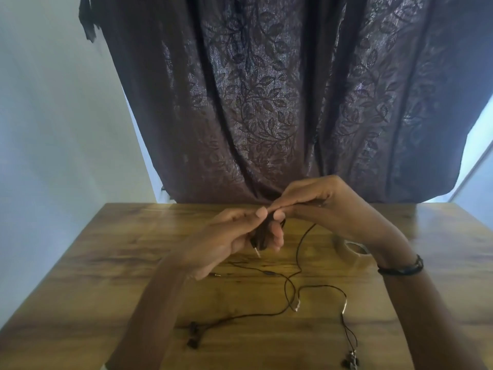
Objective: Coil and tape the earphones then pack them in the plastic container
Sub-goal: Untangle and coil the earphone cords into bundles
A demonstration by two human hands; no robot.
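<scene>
The table [112,263] is surfaced in wood with a visible grain and a smooth, slightly glossy finish. The curtain [266,102] is woven cloth with a leaf pattern and a faint sheen. The earphone cable [298,252] is sheathed in a thin, matt black covering; its plug tip [257,252] appears metallic. The tape roll [352,248] appears clear and glossy. The wristband [405,268] is dark.

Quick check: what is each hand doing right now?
Left hand: grips the coiled earphone cable.
Right hand: pinches the same coil at its top.
</scene>
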